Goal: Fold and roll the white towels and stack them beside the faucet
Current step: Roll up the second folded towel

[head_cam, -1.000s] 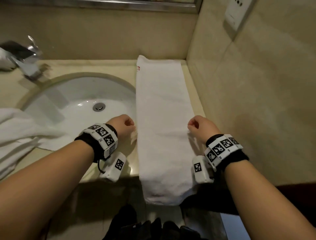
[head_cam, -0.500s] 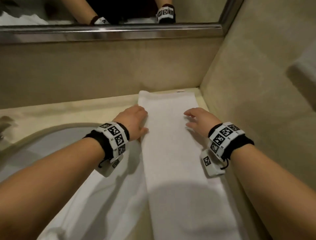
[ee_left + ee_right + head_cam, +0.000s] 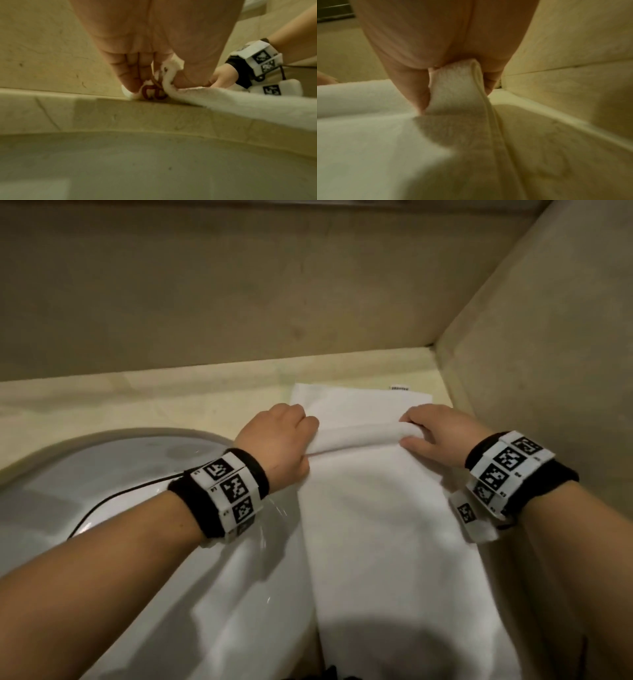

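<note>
A long white towel [image 3: 387, 542] lies folded into a narrow strip on the beige counter, running from the back wall toward me. Its far end is turned over into a short roll [image 3: 359, 436]. My left hand [image 3: 284, 436] grips the roll's left end, and in the left wrist view the fingers [image 3: 130, 73] pinch the towel edge [image 3: 171, 75] near a red embroidered mark [image 3: 152, 92]. My right hand [image 3: 435, 433] grips the roll's right end; the right wrist view shows the thumb [image 3: 412, 86] and fingers curled round the fold [image 3: 455, 83].
A white sink basin [image 3: 102, 491] lies left of the towel, and another white towel [image 3: 239, 594] drapes over its right side. The back wall [image 3: 239, 302] and the right side wall [image 3: 548, 354] close off the counter corner [image 3: 435, 361].
Both hands moved from the towel's middle to its far end and took hold of it. The far end, flat half a second ago, is now turned over into a short roll.
</note>
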`<act>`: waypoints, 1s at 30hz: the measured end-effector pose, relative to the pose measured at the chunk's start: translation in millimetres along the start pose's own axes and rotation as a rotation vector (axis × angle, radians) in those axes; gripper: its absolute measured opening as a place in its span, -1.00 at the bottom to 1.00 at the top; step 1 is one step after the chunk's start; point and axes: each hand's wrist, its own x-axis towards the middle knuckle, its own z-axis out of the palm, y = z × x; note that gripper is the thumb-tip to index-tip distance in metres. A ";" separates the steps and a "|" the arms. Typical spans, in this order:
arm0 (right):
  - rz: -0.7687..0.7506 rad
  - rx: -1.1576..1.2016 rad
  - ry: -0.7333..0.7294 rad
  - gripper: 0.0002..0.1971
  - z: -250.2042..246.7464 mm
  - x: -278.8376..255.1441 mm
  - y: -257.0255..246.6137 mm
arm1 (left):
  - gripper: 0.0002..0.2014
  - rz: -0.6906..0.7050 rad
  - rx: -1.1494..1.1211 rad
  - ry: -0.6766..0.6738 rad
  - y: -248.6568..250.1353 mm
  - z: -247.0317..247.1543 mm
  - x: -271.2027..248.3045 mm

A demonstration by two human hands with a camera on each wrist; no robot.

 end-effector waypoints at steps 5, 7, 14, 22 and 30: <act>0.002 0.203 0.183 -0.84 3.4 -25.0 3.0 | -0.65 0.015 -0.326 0.052 -2.7 0.7 -16.1; 0.049 0.298 0.188 -0.83 5.1 -30.8 8.1 | -0.70 0.038 -0.363 0.047 -1.9 2.8 -20.2; 0.206 0.402 0.133 -0.66 12.0 -34.8 14.9 | -0.75 -0.013 -0.371 0.033 1.5 5.8 -23.3; 0.286 0.477 0.446 -0.88 -51.1 -23.2 3.1 | -0.80 -0.238 -0.462 0.207 -0.2 -56.9 7.3; 0.296 0.939 0.621 -0.69 -69.9 40.1 4.9 | -0.67 -0.502 -0.843 0.312 -35.4 -71.1 58.8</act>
